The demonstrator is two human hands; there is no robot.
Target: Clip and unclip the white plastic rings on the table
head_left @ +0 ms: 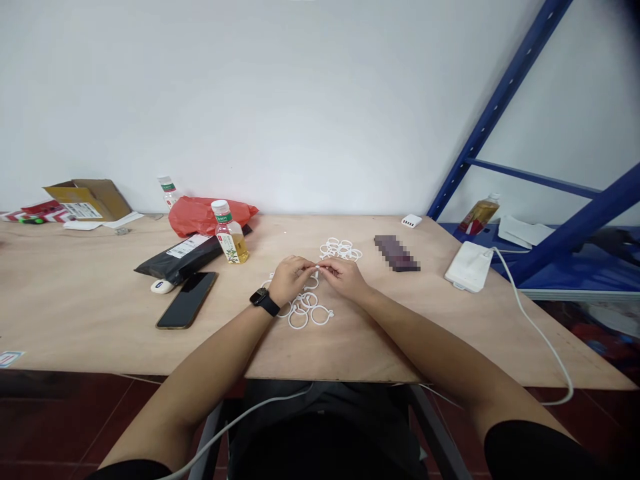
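My left hand [290, 279], with a black watch [265, 301] on its wrist, pinches a small white piece at the middle of the table. The fingertips of my right hand [344, 277] meet it there and pinch the same piece. It looks like part of a white plastic ring, though my fingers cover most of it. Several loose white rings with small end tabs, one of them a near ring [299, 326], lie below and partly under my left hand. Just beyond my right hand is a pile of similar white rings [341, 250].
Left on the wooden table [100, 300] are a phone [187, 301], a white case [161, 287], a black parcel [167, 263], a drink bottle [230, 237] and a red bag [193, 215]. To the right lie a pixelated dark object [397, 253] and a white power bank [469, 267] with a cable.
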